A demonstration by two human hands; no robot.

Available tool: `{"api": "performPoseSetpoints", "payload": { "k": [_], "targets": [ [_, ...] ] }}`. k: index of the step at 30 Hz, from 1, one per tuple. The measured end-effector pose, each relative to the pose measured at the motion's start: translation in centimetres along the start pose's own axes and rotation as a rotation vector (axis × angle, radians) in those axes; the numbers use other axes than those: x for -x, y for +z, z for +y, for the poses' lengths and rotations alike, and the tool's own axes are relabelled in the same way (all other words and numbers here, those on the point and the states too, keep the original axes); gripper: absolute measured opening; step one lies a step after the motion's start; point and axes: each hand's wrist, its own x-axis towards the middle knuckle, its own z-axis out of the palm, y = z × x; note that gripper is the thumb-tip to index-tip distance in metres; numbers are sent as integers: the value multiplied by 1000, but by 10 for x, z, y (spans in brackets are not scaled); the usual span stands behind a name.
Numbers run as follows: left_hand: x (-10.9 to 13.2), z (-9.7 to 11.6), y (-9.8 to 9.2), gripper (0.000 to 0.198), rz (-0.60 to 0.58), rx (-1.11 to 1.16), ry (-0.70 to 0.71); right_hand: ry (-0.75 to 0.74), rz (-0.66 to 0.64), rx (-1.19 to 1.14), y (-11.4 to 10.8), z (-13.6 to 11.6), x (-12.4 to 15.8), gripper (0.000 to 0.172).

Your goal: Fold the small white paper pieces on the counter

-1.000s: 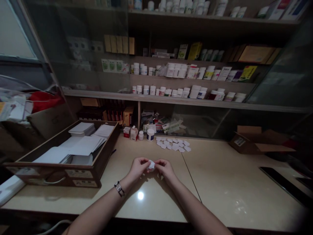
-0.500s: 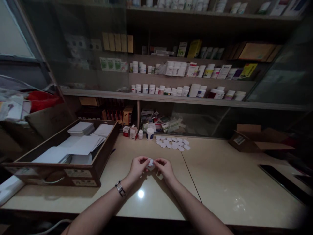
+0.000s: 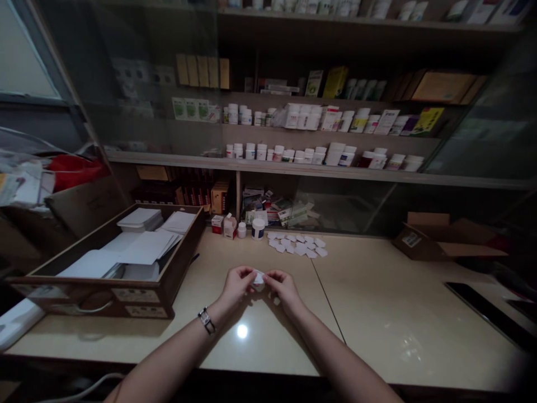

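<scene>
Left hand (image 3: 239, 284) and right hand (image 3: 284, 288) pinch, nearly touching.

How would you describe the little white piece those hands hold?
On the pale counter below the shelves, the left hand and right hand meet. Pinched between them is a small white paper piece, unlike the similar pieces lying in a loose pile beyond.

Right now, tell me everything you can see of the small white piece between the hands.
The small white piece looks like thin, soft paper, slightly creased or folded, with no printing visible. It is pinched by the fingertips of the left hand and right hand, which hide most of it, so its full shape cannot be told. It is held in front of the person, apparently just above the pale counter top, and resembles the white pieces in the nearby pile.
</scene>
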Motion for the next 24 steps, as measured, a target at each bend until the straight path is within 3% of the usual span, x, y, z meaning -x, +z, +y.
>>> {"api": "performPoseSetpoints", "payload": {
  "k": [9, 14, 24],
  "targets": [
    [0, -6, -1, 38, -80, -57, -64, 42, 6, 111, -2, 2, 1, 41],
    [-3, -10, -2, 40, -89, -62, -71, 77, 18, 27, 0, 1, 2, 42],
    [-2, -6, 0, 39, -122, 19, -104, -54, 49, 19, 2, 4, 3, 36]
  ]
}}
